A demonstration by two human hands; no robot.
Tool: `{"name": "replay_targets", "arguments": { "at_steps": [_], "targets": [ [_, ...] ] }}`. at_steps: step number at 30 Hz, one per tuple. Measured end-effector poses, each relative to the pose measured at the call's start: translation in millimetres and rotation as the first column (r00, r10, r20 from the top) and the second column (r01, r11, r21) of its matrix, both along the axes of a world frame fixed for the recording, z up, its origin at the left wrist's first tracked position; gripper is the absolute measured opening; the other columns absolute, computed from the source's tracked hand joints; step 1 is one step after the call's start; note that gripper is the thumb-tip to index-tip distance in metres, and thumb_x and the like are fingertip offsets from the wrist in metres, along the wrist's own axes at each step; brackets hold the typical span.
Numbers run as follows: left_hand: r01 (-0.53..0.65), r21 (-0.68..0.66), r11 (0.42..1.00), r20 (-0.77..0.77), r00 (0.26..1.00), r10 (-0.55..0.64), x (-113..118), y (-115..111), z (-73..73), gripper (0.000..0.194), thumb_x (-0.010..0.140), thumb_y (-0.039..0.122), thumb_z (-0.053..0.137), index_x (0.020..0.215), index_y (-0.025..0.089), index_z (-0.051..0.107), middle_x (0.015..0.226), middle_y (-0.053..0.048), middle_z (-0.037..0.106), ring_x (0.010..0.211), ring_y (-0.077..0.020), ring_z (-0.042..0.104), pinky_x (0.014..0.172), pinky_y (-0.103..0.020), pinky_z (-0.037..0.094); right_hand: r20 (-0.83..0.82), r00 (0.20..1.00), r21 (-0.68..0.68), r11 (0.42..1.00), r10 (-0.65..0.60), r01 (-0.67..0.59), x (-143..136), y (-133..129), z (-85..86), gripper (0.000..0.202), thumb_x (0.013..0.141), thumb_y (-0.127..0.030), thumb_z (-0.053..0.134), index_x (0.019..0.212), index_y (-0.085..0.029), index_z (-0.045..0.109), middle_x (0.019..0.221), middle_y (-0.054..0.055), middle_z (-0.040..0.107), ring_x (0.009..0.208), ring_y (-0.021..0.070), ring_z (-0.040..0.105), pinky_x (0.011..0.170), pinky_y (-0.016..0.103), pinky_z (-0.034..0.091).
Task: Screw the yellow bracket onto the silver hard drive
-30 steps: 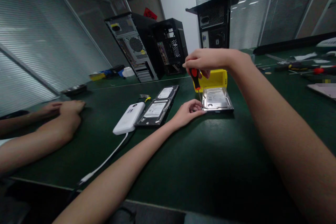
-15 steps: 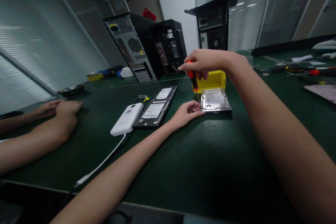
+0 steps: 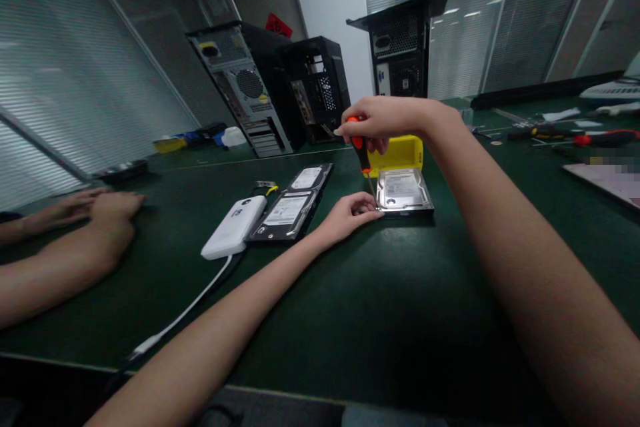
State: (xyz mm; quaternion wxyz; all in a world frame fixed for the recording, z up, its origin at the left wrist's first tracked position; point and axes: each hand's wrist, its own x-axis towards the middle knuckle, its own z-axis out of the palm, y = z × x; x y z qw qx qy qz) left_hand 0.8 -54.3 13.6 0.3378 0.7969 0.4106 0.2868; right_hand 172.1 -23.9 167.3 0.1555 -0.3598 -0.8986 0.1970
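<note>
Green tabletop (image 3: 400,320) carries everything. Biggest on it: three desktop PC towers along the back, a silver-backed one (image 3: 250,83) at left, a gutted black case (image 3: 325,90) next to it, a third tower (image 3: 400,73) apart to the right. Co-worker's forearms rest at far left, hands (image 3: 116,205) together. Two 3.5-inch-style hard drives lie end to end left of centre, nearer one (image 3: 285,212), farther one (image 3: 307,178); white power-bank-like box (image 3: 234,227) right beside them, white cable (image 3: 193,307) running to the near edge. Yellow plastic case (image 3: 395,155) stands just behind the working hard drive (image 3: 401,188), which sits flat, label up, right of centre. Expect that drive to be dense for its size, fully rigid, slick on the bare metal, touchy about knocks; best hold is the long side edges, off the label, pressed down flat. Left hand (image 3: 351,215) is half curled at its near left corner, thumb along the edge; can't tell if it's pinching or only steadying. Right hand (image 3: 373,121) has fingers wrapped round the red-and-black screwdriver (image 3: 359,155), wrist high, shaft slightly tilted, tip down at the same corner. Screw there: too small to make out.
</note>
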Motion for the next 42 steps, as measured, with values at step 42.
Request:
{"name": "replay_targets", "arguments": {
  "at_steps": [42],
  "targets": [
    [-0.02,0.009,1.0,-0.069,0.997,0.02,-0.2,3.7,-2.7,0.031,0.084,0.043,0.055,0.093,0.014,0.062,0.092,-0.005,0.063,0.082,-0.0166,0.056,0.072,-0.027,0.042,-0.104,0.993,-0.003,0.998,0.056,-0.057,-6.6,-3.7,-1.9,0.031,0.087,-0.036,0.052,0.084,-0.008,0.065,0.068,0.005,0.065,0.064,0.0112,0.065,0.058,0.019,0.052]
  ]
}}
